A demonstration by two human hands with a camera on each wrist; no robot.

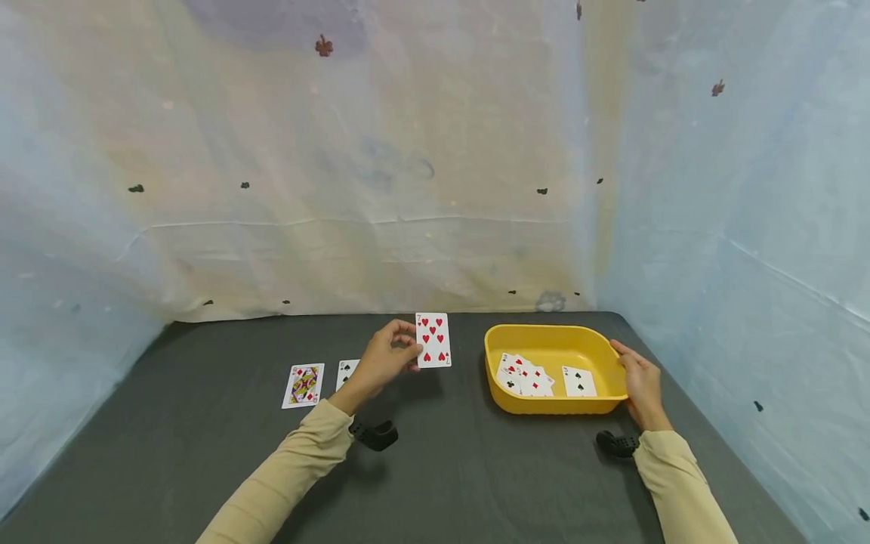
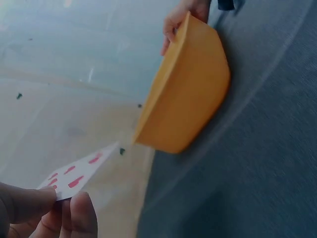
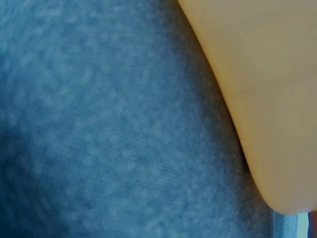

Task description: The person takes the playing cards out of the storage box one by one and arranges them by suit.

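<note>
Head view, centre: the left hand (image 1: pixel 386 357) pinches the seven of hearts (image 1: pixel 435 338), face toward the camera. At right, the right hand (image 1: pixel 642 384) grips the right end of the yellow tray (image 1: pixel 550 406). Only this view shows the overlapping cards (image 1: pixel 529 379) and single spade card (image 1: pixel 579 383) inside, plus the face card (image 1: pixel 303 386) left of centre. The left wrist view adds the tray's outer wall and, lower left, the thumb on the seven. The right wrist view shows tray and blurred table; the grip cannot be told there. In the head view, a strip of table (image 1: pixel 465 393) separates seven and tray; the tray's right end lies near the table's right edge.
</note>
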